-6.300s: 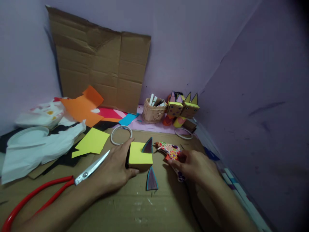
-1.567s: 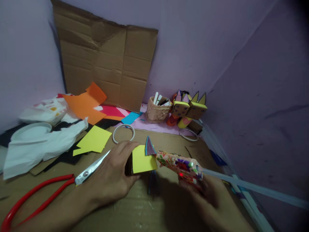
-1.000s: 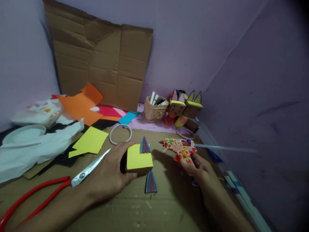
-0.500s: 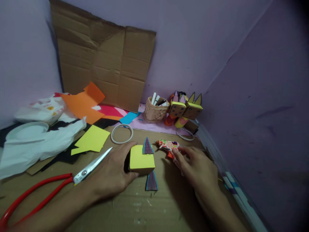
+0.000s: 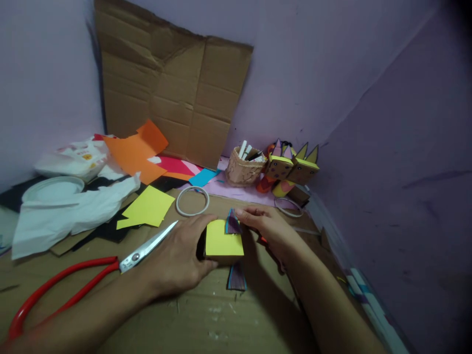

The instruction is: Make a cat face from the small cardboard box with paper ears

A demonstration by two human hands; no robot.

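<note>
Cardboard box (image 5: 224, 240), light and crushable, sits clamped in the left hand (image 5: 180, 255); the right (image 5: 265, 225) pinches a stiff-looking triangle (image 5: 232, 223).

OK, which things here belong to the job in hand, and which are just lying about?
In use: yellow-topped box, gripped by left hand; upper purple triangle, pinched by right hand; probably lower purple triangle and mostly hidden glue gun.

Lying about: scissors, white ring, marker basket, orange paper, box-headed figures.
</note>
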